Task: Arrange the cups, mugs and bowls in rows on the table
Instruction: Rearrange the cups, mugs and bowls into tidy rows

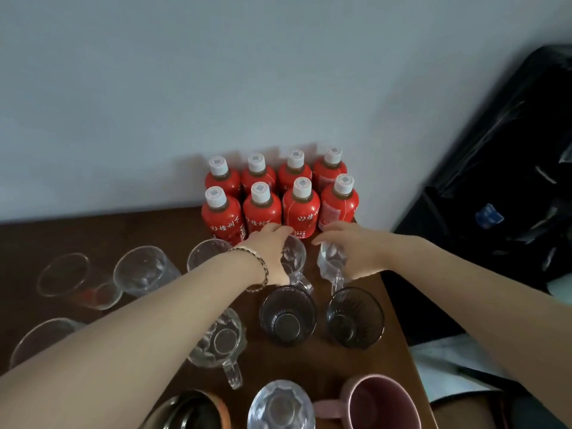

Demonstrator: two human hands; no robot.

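Head view: at frame centre, just below the red bottles (301, 212), the left hand (272, 252) curls over the left mug (294, 258) and the right hand (356, 249) grips the right mug (329, 267) (handles pointing down-frame, towards the person). The mugs stand side by side, above two dark tumblers (288, 317).

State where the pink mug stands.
Head view: the pink mug stands at the near right edge of the table, its handle pointing left toward a clear glass.
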